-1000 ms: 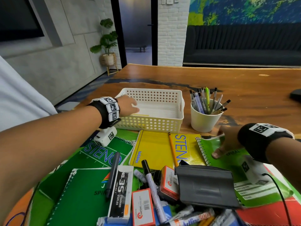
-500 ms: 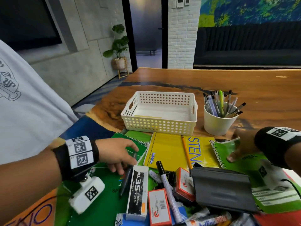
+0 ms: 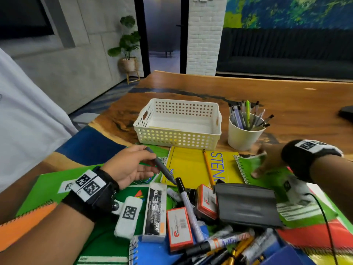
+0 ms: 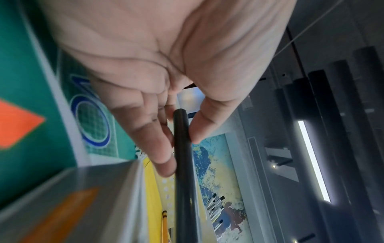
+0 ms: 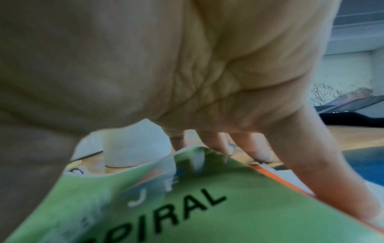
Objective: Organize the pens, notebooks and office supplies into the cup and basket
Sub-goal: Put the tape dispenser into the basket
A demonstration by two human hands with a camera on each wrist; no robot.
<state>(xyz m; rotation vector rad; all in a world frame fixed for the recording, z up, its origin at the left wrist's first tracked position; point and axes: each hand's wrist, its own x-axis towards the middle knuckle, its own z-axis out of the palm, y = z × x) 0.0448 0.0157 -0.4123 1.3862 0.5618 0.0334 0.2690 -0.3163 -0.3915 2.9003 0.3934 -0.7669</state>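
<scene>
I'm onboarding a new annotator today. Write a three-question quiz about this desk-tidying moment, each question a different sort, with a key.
1. True or false: the left hand holds a yellow pencil.
2. Multiple choice: the right hand rests on A) the white basket, B) the light green spiral notebook, C) the grey pouch.
3. Fill in: the pens already sorted stand in the white ____.

Key
1. False. It pinches a dark marker; the yellow pencil lies on the yellow steno notebook.
2. B, at the notebook's far edge.
3. cup
</scene>
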